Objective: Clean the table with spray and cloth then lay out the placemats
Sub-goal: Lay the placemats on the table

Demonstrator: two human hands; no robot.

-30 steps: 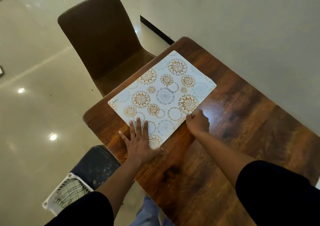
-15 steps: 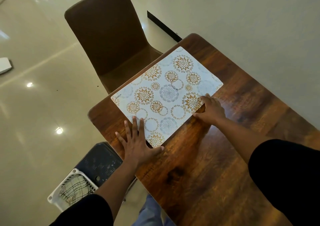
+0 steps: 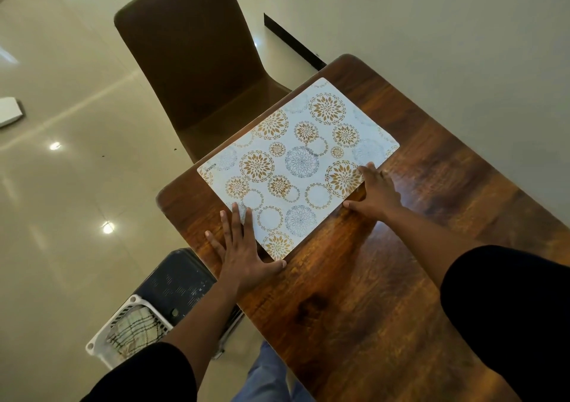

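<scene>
A white placemat (image 3: pixel 296 167) with gold and blue flower circles lies flat at the far left end of the dark wooden table (image 3: pixel 385 278). My left hand (image 3: pixel 243 250) lies flat with spread fingers at the mat's near left corner, fingertips on the mat. My right hand (image 3: pixel 374 195) rests flat on the mat's near right edge, fingers straight. No spray bottle or cloth shows on the table.
A brown chair (image 3: pixel 197 62) stands at the table's far left end. On the floor by the near left corner sits a white basket (image 3: pixel 129 327) with a checked cloth, next to a dark lid or bin (image 3: pixel 175 281). A wall runs along the table's right side.
My right hand has gone from a curled fist at the mat's near edge to flat, sliding right along that edge. The left hand has stayed at the corner.
</scene>
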